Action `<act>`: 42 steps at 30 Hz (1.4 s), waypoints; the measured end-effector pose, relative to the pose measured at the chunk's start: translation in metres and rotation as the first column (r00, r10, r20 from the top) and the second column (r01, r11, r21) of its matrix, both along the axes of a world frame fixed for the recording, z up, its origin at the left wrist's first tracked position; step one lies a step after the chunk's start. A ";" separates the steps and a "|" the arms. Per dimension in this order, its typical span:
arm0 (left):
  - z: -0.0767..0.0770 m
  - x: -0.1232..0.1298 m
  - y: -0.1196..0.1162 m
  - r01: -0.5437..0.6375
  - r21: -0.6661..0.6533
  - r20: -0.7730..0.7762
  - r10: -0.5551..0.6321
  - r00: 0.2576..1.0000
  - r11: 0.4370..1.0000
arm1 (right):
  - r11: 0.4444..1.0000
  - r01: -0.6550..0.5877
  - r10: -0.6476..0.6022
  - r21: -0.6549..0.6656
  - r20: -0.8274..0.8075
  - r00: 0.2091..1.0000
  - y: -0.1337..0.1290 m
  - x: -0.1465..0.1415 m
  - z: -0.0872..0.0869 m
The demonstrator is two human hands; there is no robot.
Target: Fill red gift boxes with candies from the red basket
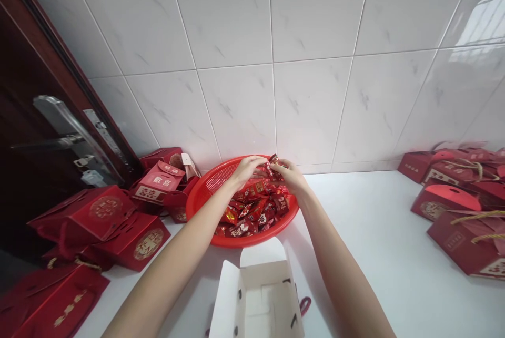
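Over the back of a red plastic basket [199,198] both my hands are close together. Fingers of my right hand [291,174] are closed on small red candy packets [277,165]. My left hand [248,167] reaches the same packets from the left, its fingers bent against a small red one. Many red wrapped candies [256,209] lie in the basket below. In front of the basket stands an open box [262,301], white inside, its flaps spread; no items show in it.
Red gift boxes [148,243] are piled at the left, beside a dark door with a metal handle [65,122]. More red boxes [453,201] stand at the right on the white table [366,222]. A tiled wall [311,106] rises behind.
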State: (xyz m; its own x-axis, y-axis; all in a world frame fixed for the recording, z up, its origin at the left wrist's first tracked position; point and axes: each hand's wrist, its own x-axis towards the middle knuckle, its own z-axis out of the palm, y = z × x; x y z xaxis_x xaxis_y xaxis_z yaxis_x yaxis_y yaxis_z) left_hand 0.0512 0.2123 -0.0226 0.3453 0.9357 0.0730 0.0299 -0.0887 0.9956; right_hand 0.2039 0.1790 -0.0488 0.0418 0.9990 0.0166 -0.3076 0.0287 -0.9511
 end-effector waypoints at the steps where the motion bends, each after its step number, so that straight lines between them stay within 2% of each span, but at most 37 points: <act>1: -0.001 0.000 0.000 -0.009 0.007 -0.009 0.009 1.000 1.000 | 1.000 -0.021 0.021 0.015 -0.002 1.000 -0.001 0.001 0.000; 6: -0.005 0.000 0.000 -0.039 0.039 -0.066 0.042 0.997 0.998 | 0.984 -0.140 0.141 0.106 0.000 0.990 -0.002 0.002 -0.001; 12: -0.007 -0.001 0.003 -0.039 0.114 -0.029 0.043 0.999 0.993 | 0.985 -0.088 0.099 0.147 -0.068 0.993 -0.002 0.001 -0.001; 17: -0.007 -0.003 0.006 0.047 0.198 -0.053 -0.037 0.998 0.979 | 0.981 -0.127 0.144 0.150 -0.109 0.984 -0.004 0.001 0.002; 21: -0.007 -0.004 0.008 0.059 0.238 -0.060 -0.046 0.997 0.969 | 0.974 -0.165 0.187 0.158 -0.136 0.973 -0.005 0.001 0.003; 25: -0.007 -0.005 0.008 0.036 0.268 -0.046 -0.025 0.999 0.963 | 0.979 -0.154 0.169 0.132 -0.108 0.980 -0.006 0.000 0.004; 31: -0.006 -0.006 0.007 0.046 0.265 -0.043 -0.035 0.998 0.963 | 0.971 -0.140 0.149 0.193 -0.034 0.988 -0.009 -0.002 0.003; 37: -0.004 -0.009 0.005 0.043 0.283 -0.080 -0.021 0.997 0.958 | 0.980 -0.154 0.155 0.126 0.003 0.988 -0.009 -0.002 0.002; 42: -0.002 -0.010 0.003 0.086 0.278 -0.095 -0.062 0.994 0.957 | 0.974 -0.205 0.206 0.100 0.003 0.979 -0.009 -0.001 0.002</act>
